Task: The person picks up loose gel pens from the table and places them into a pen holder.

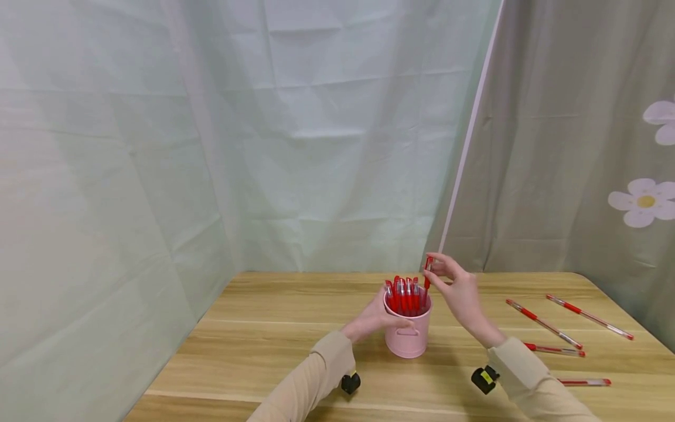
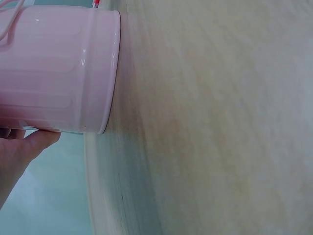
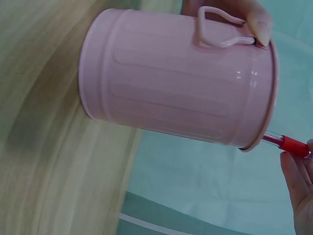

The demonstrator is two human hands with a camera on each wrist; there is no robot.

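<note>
A pink metal bucket (image 1: 406, 340) with a small wire handle stands on the wooden table. Several red capped gel pens (image 1: 403, 296) stand upright inside it, bunched toward its left side. My left hand (image 1: 375, 315) grips the bucket from the left, thumb across the front near the rim; in the right wrist view that thumb (image 3: 259, 27) lies beside the handle. My right hand (image 1: 460, 290) pinches one red pen (image 1: 428, 272) by its upper end above the bucket's right side. In the right wrist view, this pen's clear lower barrel (image 3: 272, 138) passes behind the rim.
Several more red pens lie on the table to the right, among them one pen (image 1: 543, 322) and another pen (image 1: 589, 316) farther right. Two nearer ones are partly hidden by my right forearm. Pale curtains (image 1: 337, 146) hang behind the table (image 1: 263, 328).
</note>
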